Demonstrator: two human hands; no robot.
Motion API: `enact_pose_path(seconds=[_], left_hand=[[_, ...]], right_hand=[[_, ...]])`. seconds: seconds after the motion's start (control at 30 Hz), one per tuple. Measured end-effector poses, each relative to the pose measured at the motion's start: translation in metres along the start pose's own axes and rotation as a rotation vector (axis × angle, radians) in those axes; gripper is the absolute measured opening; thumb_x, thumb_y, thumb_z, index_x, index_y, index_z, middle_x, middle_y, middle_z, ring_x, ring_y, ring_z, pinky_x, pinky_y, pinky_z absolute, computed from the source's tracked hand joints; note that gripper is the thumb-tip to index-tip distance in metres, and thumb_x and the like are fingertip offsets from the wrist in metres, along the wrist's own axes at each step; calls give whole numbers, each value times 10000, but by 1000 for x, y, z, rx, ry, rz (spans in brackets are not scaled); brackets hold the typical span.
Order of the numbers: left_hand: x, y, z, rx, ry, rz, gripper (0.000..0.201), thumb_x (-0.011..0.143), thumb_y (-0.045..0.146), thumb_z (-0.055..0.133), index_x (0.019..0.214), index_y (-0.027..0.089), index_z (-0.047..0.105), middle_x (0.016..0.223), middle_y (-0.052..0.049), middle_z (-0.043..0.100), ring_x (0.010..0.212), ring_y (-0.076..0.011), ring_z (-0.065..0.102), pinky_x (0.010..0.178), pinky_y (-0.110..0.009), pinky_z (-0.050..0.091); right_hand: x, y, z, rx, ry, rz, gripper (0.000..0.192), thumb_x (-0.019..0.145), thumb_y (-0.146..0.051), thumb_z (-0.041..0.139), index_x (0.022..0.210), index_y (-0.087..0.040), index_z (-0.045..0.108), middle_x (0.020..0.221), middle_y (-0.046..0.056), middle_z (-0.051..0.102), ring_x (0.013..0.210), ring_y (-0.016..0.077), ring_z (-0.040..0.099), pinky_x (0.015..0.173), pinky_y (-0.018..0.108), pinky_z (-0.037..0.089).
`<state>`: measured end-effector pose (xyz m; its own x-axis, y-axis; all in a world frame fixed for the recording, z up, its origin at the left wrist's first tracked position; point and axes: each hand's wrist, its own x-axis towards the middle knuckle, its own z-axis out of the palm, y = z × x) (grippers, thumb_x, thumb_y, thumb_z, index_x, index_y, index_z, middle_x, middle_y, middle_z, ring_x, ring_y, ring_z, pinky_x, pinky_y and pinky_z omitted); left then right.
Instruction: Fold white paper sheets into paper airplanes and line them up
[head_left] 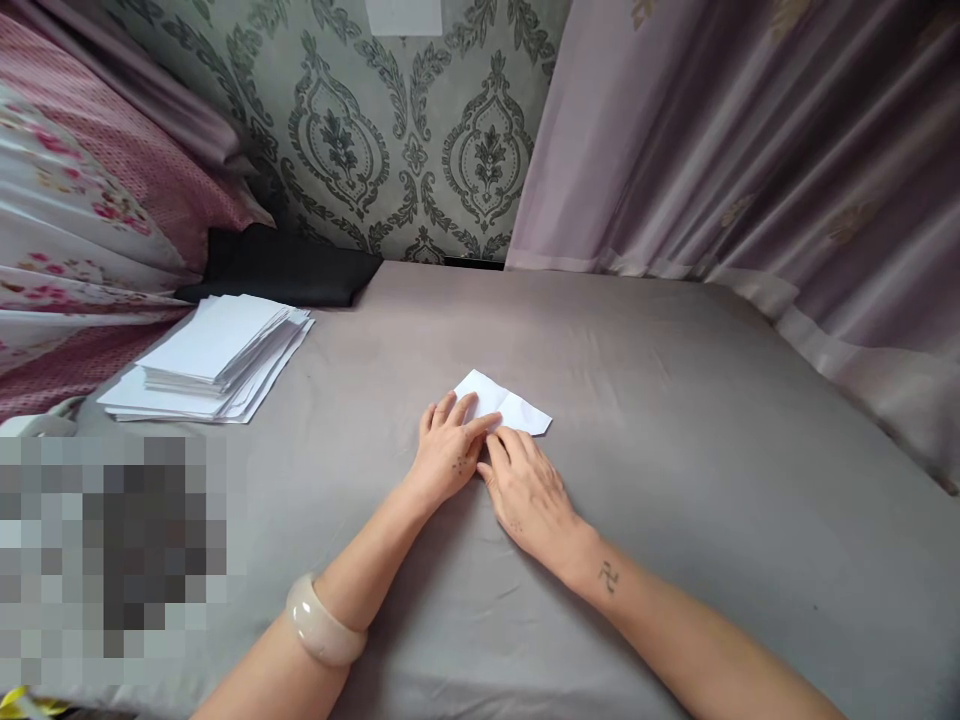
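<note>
**Here, both your hands press one folded paper flat**

Now your left hand (448,455) lies palm down on the grey sheet (675,420), fingers stretched forward and close together, their tips resting on the near left edge of the paper (506,403). Your right hand (529,495) sits just beside it, also palm down, and the two hands touch where your left forefinger crosses toward your right fingertips. Neither hand grips anything; both are flat and open, pressing down on the paper's near edge.

The paper is small, white and folded, with a pointed corner showing to the right of your right fingertips and a crease running across its top face. It lies directly ahead of both hands, partly under your fingers, flat on the sheet.

On your left wrist you wear a pale bangle (324,625), well back from the hand. Your right forearm carries a small dark mark near the wrist.

Far out to the left of your left hand, and a little ahead of it, stands a stack (214,355) of white sheets, loosely squared, with the lower ones fanned out. Just beyond the stack lies a black cloth (289,265), against the patterned wall (405,130). Further left of the stack hangs a floral fabric (67,210) in pink and white. Ahead and to the right of your right hand, well apart from it, a mauve curtain (750,140) falls to the sheet's edge
</note>
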<state>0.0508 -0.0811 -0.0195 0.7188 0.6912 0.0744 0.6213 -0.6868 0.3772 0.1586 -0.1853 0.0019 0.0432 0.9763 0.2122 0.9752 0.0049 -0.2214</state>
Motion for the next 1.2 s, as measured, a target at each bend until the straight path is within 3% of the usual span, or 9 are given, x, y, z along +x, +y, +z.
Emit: enact_pose_path(seconds=[0.4,0.53,0.6,0.67,0.73,0.87,0.97,1.07,1.2], left_hand=[[-1,-5,4,-11,-10,25,439,936,172,401,1283,384,566,1484,-42,393,1399,-336,258,1084,-566,249],[-1,-14,4,-51,45,-27,426,935,322,448,1349,232,491,1472,-137,369,1377,-338,281,1077,-522,286],[0,-18,0,-60,84,-117,590,865,468,549,1346,139,460,1443,-197,367,1340,-365,307,1058,-517,307],[2,-19,-6,-67,105,-201,697,767,561,635,1298,135,488,1403,-193,399,1297,-377,336,1040,-517,319],[5,-19,-12,-94,109,-272,642,732,561,667,1223,167,539,1339,-158,457,1241,-361,384,1010,-495,345],[10,-17,-18,-172,146,-421,315,799,418,627,992,169,611,1112,-118,574,1089,-292,494,930,-413,401],[7,-17,-20,-267,152,-478,161,826,340,575,854,182,589,899,-64,621,894,-228,575,777,-332,446],[-2,-15,-24,-389,155,-502,197,821,310,566,978,191,562,763,-8,621,715,-179,596,637,-278,435],[-10,-9,-27,-737,88,-513,537,806,249,582,1311,207,403,714,42,578,528,-127,605,528,-239,456]], right_hand=[[-5,3,-4,-200,-46,126,409,948,-353,463,1228,-65,544,1073,165,590,976,280,533,794,418,487],[-6,9,-4,-292,-59,175,326,950,-321,456,1096,-80,620,959,169,585,863,271,531,677,401,490],[-5,11,-3,-318,-44,185,304,956,-305,435,1032,-96,642,915,163,579,826,261,524,633,381,482],[-3,14,-2,-330,-12,197,302,961,-298,417,980,-106,650,897,157,578,812,251,521,620,364,475],[-1,17,-1,-325,22,219,308,961,-317,420,946,-113,650,904,151,585,818,245,526,638,354,474],[2,22,-1,-271,57,240,288,940,-372,478,946,-133,639,971,135,604,874,245,542,698,347,477],[3,25,-1,-221,68,235,237,927,-356,515,971,-150,624,1025,118,611,908,242,543,716,338,475],[5,28,1,-168,70,244,190,906,-314,561,1000,-158,617,1075,104,614,944,238,550,744,328,475],[13,35,4,-79,101,255,206,898,-270,575,1070,-162,608,1134,89,611,990,228,564,781,315,479]])
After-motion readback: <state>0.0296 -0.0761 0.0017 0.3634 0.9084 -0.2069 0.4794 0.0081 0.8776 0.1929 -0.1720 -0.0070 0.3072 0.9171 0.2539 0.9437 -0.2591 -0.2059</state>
